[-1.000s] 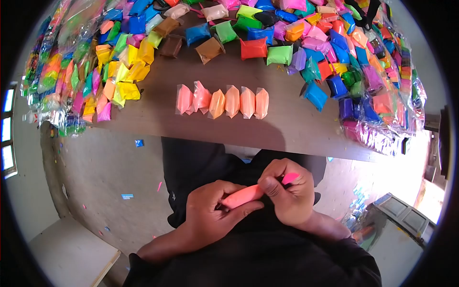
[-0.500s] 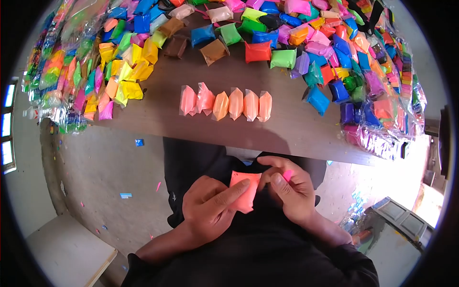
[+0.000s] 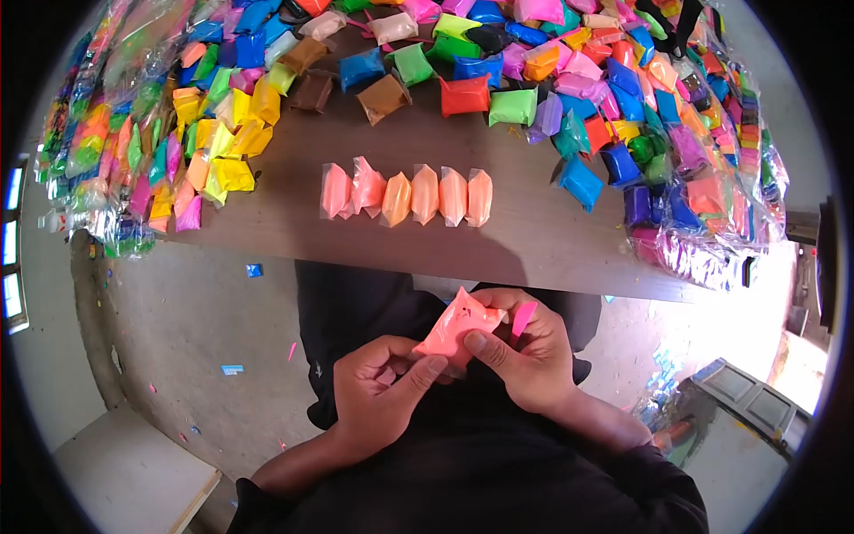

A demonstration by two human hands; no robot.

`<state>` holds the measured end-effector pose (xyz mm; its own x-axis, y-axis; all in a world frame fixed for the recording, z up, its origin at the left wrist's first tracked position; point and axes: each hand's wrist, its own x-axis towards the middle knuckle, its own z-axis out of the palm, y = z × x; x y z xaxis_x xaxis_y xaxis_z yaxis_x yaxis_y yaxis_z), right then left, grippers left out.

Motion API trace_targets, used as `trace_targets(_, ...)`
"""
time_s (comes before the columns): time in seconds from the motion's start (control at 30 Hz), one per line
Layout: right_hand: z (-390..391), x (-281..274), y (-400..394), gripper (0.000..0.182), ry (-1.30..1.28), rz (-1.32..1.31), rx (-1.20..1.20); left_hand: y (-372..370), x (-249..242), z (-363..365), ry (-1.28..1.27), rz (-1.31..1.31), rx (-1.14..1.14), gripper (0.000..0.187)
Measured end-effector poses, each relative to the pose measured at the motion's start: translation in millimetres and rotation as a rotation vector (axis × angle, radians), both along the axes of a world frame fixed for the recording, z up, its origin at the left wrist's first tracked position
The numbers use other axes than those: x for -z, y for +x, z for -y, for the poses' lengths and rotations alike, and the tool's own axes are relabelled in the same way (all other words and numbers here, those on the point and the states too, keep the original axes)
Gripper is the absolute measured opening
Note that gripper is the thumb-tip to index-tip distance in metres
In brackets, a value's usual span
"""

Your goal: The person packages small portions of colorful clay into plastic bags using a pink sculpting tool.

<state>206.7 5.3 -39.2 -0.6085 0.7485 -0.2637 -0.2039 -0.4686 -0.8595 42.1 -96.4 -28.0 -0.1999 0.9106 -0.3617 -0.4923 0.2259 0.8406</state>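
Observation:
Over my lap, my left hand (image 3: 382,392) pinches the lower left corner of a coral-pink packet (image 3: 464,322), a small pillow of soft, clay-like stuff in clear film. My right hand (image 3: 534,360) grips the same packet at its right side, thumb across the front. Small dark marks show near the packet's top. A flat bright-pink plastic piece (image 3: 523,318) sticks up between the fingers of my right hand. Beyond my hands, a row of several similar packets in coral and orange (image 3: 425,196) lies on the brown table (image 3: 294,205).
Heaped packets of many colours (image 3: 605,80) cover the table's back and right. Yellow packets (image 3: 233,173) and clear bags of packets (image 3: 98,169) lie at left. Scraps, including a blue one (image 3: 254,271), dot the floor. A pale board (image 3: 133,472) and a grey cabinet (image 3: 747,418) flank me.
The packet has been raised and tilted, its marked end now upward. My right hand has closed onto it, while my left hand has shifted to its lower corner. The view has shifted slightly.

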Motion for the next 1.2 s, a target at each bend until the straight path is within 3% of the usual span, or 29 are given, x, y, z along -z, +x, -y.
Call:
trace_targets(0.17, -0.7, 3.8, 2.0, 0.029, 0.049, 0.019, 0.035, -3.2, 2.9, -1.8, -0.005, -0.055, 0.012, 0.013)
trace_targets(0.37, 2.7, 6.7, 2.9, 0.025, 0.123, 0.127, 0.042, -11.7, 1.9, -4.7, 0.046, -0.223, 0.089, 0.025)
trace_targets(0.57, -0.9, -0.4, 1.5, 0.021, 0.186, 0.308, -0.125, -24.0, -2.2, -26.1, -0.222, 0.192, 0.378, 0.039)
trace_targets(0.7, -0.9, -1.8, 0.4, 0.015, 0.15, 0.33, -0.09, -23.1, -2.6, -25.2, -0.27, 0.303, 0.437, 0.039)
trace_targets(0.8, -2.1, 5.6, 1.8, 0.015, 0.332, 0.344, -0.084, -15.7, 2.8, -21.7, -0.184, 0.293, 0.421, 0.035)
trace_targets(0.87, -3.6, 9.0, 3.6, 0.014, 0.502, 0.359, -0.114, -7.8, 7.0, -18.7, -0.148, 0.161, 0.353, 0.027)
trace_targets(0.9, -3.2, 8.9, 2.5, 0.014, 0.507, 0.356, -0.117, -5.3, 7.1, -19.1, -0.143, 0.158, 0.349, 0.027)
trace_targets(0.97, 1.3, 8.4, 1.4, 0.014, 0.523, 0.373, -0.018, -0.9, 8.0, -19.6, -0.169, -0.088, 0.338, 0.021)
trace_targets(1.1, 2.0, -3.1, 13.2, 0.015, 0.427, 0.41, 0.016, 3.8, 19.1, -18.3, -0.151, -0.195, 0.249, 0.015)
trace_targets(1.2, 2.7, -11.9, 14.7, 0.017, 0.514, 0.522, -0.165, 2.0, 22.4, -15.8, -0.196, -0.231, 0.246, 0.017)
